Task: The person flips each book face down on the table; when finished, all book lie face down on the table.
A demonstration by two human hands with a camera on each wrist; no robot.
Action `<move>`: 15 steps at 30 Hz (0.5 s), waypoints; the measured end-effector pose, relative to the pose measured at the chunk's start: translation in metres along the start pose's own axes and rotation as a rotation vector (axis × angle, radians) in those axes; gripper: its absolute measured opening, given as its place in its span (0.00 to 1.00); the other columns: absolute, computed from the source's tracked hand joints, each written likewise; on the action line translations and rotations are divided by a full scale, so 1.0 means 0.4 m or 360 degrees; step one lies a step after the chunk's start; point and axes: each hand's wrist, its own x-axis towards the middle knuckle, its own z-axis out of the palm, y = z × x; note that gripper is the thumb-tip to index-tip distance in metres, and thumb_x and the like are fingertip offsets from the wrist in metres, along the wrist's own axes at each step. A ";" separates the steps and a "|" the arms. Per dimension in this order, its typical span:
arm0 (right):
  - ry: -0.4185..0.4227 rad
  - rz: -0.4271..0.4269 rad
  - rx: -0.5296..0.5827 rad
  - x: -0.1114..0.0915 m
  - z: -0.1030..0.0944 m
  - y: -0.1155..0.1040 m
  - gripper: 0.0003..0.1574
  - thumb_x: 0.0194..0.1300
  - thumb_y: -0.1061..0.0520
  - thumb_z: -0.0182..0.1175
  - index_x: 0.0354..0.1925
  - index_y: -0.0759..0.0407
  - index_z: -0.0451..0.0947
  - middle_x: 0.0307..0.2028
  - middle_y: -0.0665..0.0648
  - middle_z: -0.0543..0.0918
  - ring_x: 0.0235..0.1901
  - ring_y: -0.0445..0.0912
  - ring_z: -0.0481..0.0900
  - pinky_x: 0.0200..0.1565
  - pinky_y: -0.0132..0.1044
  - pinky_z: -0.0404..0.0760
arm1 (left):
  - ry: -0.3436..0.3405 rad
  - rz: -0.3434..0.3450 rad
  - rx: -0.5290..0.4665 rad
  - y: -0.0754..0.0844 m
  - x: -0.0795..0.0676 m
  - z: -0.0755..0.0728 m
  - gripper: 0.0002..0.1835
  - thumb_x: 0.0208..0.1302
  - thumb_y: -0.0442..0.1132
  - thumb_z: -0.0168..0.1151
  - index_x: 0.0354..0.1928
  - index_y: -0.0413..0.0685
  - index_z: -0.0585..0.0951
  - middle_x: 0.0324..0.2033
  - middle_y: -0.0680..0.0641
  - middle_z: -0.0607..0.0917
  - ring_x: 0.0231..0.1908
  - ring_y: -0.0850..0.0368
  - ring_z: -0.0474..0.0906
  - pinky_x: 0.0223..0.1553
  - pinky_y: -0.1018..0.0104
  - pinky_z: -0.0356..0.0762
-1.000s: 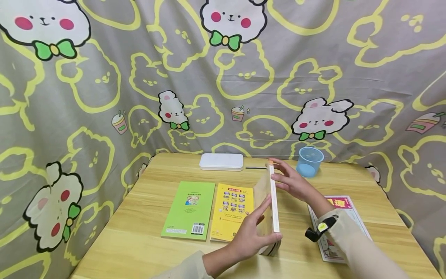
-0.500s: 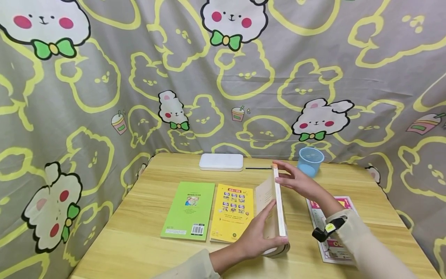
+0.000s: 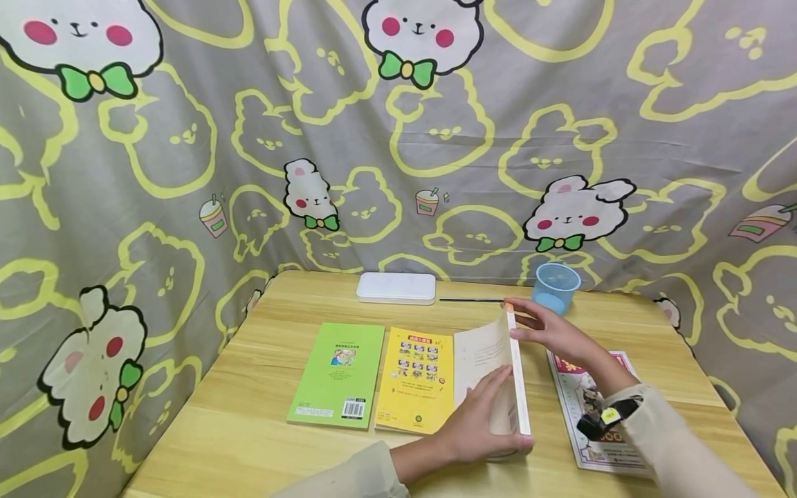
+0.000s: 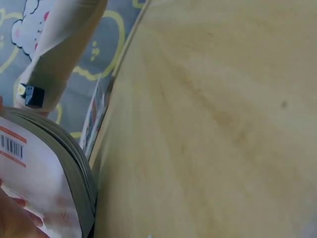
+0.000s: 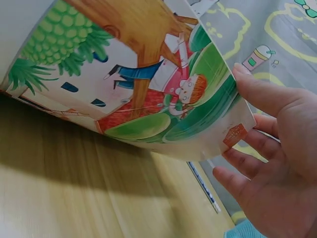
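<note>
Shifted rightward, left hand (image 3: pixel 475 430) seemingly grips, and right hand (image 3: pixel 549 332) pinches, opposite ends of the book (image 3: pixel 484 356).

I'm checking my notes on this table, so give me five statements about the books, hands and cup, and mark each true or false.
1. The green book lies left of the yellow book. True.
2. The yellow book is stacked on the green book. False: they lie side by side.
3. The left hand and right hand both touch the held book. True.
4. The right hand holds nothing. False: it pinches a corner of the held book.
5. The blue cup stands upright. True.
</note>
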 end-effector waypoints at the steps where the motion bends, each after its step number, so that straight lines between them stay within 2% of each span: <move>1: 0.0001 0.0002 -0.0013 -0.003 -0.003 0.005 0.45 0.75 0.56 0.62 0.79 0.65 0.53 0.78 0.71 0.56 0.75 0.73 0.53 0.68 0.56 0.71 | -0.0006 -0.0005 0.0024 0.000 0.003 0.004 0.58 0.57 0.61 0.74 0.83 0.64 0.50 0.80 0.57 0.55 0.78 0.57 0.54 0.70 0.25 0.57; 4: 0.0001 0.0000 -0.0042 -0.012 -0.011 0.018 0.46 0.74 0.56 0.62 0.79 0.65 0.52 0.78 0.71 0.56 0.75 0.73 0.54 0.66 0.42 0.76 | -0.0016 0.0000 0.0109 0.001 0.010 0.016 0.58 0.57 0.63 0.73 0.83 0.63 0.50 0.80 0.56 0.56 0.77 0.58 0.56 0.68 0.24 0.59; 6: -0.0009 -0.0007 -0.0035 -0.017 -0.014 0.025 0.46 0.74 0.57 0.62 0.80 0.65 0.52 0.78 0.72 0.55 0.75 0.73 0.53 0.63 0.32 0.76 | -0.0020 0.0005 0.0166 0.003 0.013 0.021 0.58 0.58 0.64 0.73 0.83 0.63 0.50 0.80 0.56 0.56 0.77 0.57 0.58 0.67 0.24 0.61; 8: -0.0014 -0.0016 -0.0024 -0.020 -0.016 0.031 0.46 0.74 0.57 0.62 0.80 0.66 0.51 0.78 0.73 0.55 0.75 0.73 0.52 0.61 0.27 0.75 | -0.0022 0.0012 0.0224 0.005 0.015 0.026 0.58 0.58 0.65 0.72 0.83 0.62 0.50 0.80 0.56 0.56 0.76 0.57 0.60 0.66 0.25 0.63; 12: -0.0020 0.0010 -0.0022 -0.026 -0.020 0.040 0.47 0.74 0.56 0.63 0.80 0.65 0.51 0.78 0.72 0.54 0.76 0.73 0.51 0.60 0.23 0.73 | -0.0031 0.0010 0.0308 0.010 0.016 0.032 0.58 0.58 0.66 0.72 0.83 0.62 0.50 0.80 0.56 0.56 0.74 0.55 0.63 0.66 0.24 0.63; 15: -0.0024 0.0033 -0.0047 -0.032 -0.023 0.047 0.48 0.74 0.55 0.63 0.80 0.66 0.51 0.78 0.72 0.54 0.75 0.73 0.52 0.64 0.31 0.74 | -0.0049 0.0003 0.0350 0.013 0.017 0.038 0.58 0.58 0.67 0.71 0.83 0.62 0.50 0.80 0.56 0.56 0.75 0.55 0.62 0.66 0.24 0.62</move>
